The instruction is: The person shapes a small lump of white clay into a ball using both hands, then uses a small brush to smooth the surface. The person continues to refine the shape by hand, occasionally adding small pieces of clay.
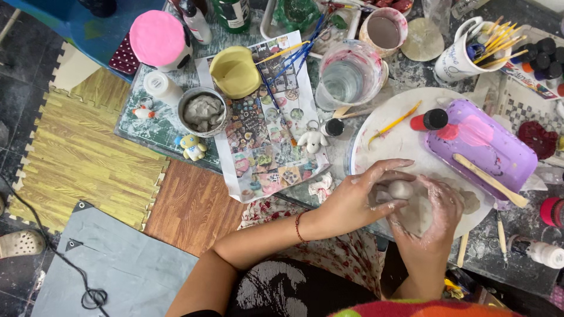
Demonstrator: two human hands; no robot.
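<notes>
Starting at the table's left edge: pink-lidded jar [157, 36] sitting up at the far corner, bowl [202, 111] of grey clay lumps just nearer, small figurines beside it. Moving right along the printed sheet [264, 129], yellow lid [235, 71] lying at its top, water cup [348, 73] standing just past its right edge.

Now reaching the action: left hand [358, 196] coming in across the round board [399, 138], fingers curling around the clay ball [401, 189], thumb tucking under, gripping it from the left side. Clay ball sitting near the board's near edge, roughly round, no clear long axis showing. Right hand [432, 211] pressing in from the right and below, fingers bending over the grey mass, cupping it; clay smearing both hands. Ball lying squeezed between the two, both hands touching, left fingertips wrapping furthest over the top.

Further right: purple tray [487, 144] resting on the board's right side, wooden stick [490, 181] lying across it, mug [464, 53] of brushes standing at the far right corner.
</notes>
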